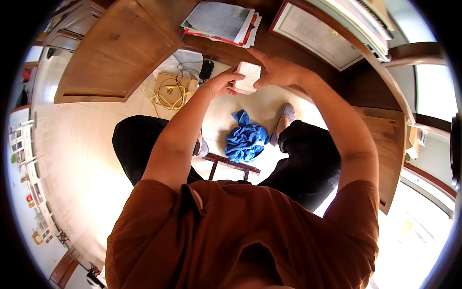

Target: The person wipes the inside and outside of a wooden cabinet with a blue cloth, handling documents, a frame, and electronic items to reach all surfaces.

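My left hand (pixel 222 83) grips a small whitish-pink box (pixel 248 77) by its left side, above the floor in front of the open wooden cabinet. Close to the box's right side is my right hand (pixel 276 70), its fingers spread and the index finger stretched out; whether the thumb touches the box I cannot tell. Behind the hands, a stack of papers (pixel 220 21) with red sheets among them lies on the cabinet shelf (pixel 267 41). A framed document (pixel 316 34) leans inside the cabinet to the right. A crumpled blue cloth (pixel 245 141) lies on the floor between my feet.
Cabinet doors (pixel 119 54) stand open at left and right (pixel 384 144). On the floor near the left door are a cardboard box (pixel 173 86), yellow cable (pixel 158 97) and a black device (pixel 206 69) with a thin cord. A low stool (pixel 231 164) is beneath me.
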`<action>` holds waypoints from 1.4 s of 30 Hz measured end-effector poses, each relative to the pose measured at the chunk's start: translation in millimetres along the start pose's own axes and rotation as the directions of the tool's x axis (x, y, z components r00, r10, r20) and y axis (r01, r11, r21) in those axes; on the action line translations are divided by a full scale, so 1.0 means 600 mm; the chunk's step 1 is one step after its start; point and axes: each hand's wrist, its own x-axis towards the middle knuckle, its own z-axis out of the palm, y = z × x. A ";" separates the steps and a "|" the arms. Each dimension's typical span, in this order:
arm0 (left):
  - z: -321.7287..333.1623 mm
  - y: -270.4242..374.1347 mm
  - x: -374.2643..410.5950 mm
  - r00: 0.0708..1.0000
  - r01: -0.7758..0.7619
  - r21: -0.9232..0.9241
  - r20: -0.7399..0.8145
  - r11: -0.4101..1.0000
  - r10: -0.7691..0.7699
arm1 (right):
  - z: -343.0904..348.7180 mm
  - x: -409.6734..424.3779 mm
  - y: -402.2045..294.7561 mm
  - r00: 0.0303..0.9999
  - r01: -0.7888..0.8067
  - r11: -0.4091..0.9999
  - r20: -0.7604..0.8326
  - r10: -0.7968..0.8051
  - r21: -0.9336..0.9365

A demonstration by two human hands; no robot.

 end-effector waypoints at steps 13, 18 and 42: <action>0.080 0.205 -0.249 0.941 -0.181 -0.329 0.216 0.927 0.260 | 0.032 -0.075 -0.185 0.739 0.312 0.950 -0.634 -0.227 0.024; 0.112 0.203 -0.279 0.942 -0.279 -0.257 0.112 0.925 0.315 | 0.056 -0.057 -0.184 0.689 0.327 0.922 -0.720 -0.083 0.206; 0.081 0.188 -0.201 0.792 -0.608 0.038 -0.041 0.793 0.609 | 0.061 0.004 -0.161 0.822 0.428 0.318 -0.511 0.252 0.846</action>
